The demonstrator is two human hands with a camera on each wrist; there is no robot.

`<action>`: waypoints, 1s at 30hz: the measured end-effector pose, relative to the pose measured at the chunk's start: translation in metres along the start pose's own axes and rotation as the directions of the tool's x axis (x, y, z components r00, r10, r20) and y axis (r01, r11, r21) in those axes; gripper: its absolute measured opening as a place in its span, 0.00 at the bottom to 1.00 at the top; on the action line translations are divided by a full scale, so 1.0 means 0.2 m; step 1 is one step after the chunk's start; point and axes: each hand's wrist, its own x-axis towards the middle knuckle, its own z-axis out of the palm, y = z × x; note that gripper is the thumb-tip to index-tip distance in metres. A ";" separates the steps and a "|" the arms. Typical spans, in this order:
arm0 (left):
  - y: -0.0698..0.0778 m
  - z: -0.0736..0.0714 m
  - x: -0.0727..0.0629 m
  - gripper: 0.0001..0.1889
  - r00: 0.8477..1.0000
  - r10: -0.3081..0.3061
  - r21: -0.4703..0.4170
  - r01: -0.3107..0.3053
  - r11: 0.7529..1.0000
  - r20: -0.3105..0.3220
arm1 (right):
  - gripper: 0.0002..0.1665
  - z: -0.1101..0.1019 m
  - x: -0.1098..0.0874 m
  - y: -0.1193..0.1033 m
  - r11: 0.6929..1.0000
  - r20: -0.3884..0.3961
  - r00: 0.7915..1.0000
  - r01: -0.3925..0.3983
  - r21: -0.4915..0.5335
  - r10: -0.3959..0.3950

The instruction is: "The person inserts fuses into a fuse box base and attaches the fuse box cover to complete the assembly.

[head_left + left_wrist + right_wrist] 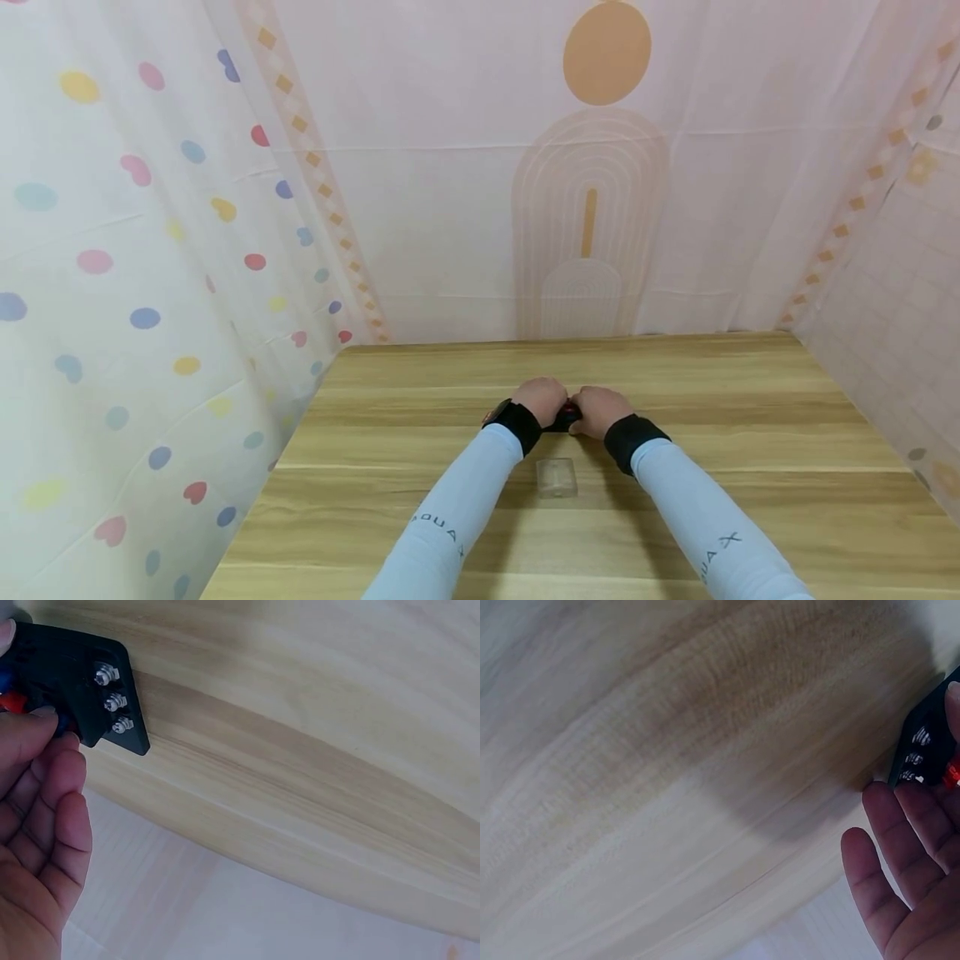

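Both hands are at a small black device (562, 417) on the wooden table; it has a flat base with several metal screws and red and blue parts. In the left wrist view, my left hand (41, 817) pinches a dark blue part at the near side of the black device (82, 682), thumb and index finger together. My right hand (600, 411) holds the device's other end. In the right wrist view the right thumb lies over the black base (922, 746), and the fingers (900, 840) are at its edge. The hands hide much of the device.
A small clear plastic box (557, 478) lies on the wooden table (420, 508) between the forearms, nearer than the hands. A patterned curtain (450, 208) hangs behind the table, with more of it at the left and right sides.
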 end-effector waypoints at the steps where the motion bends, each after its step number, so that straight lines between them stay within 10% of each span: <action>1: 0.00 -0.01 0.00 0.09 1.000 -0.002 -0.002 0.002 1.000 0.004 | 0.14 0.00 0.00 0.00 1.000 0.001 1.000 -0.004 -0.006 0.004; 30: -0.20 -0.06 -0.14 0.11 0.984 -0.133 -0.174 0.152 0.973 0.116 | 0.34 0.01 0.00 0.01 0.995 0.062 0.994 -0.090 -0.042 0.092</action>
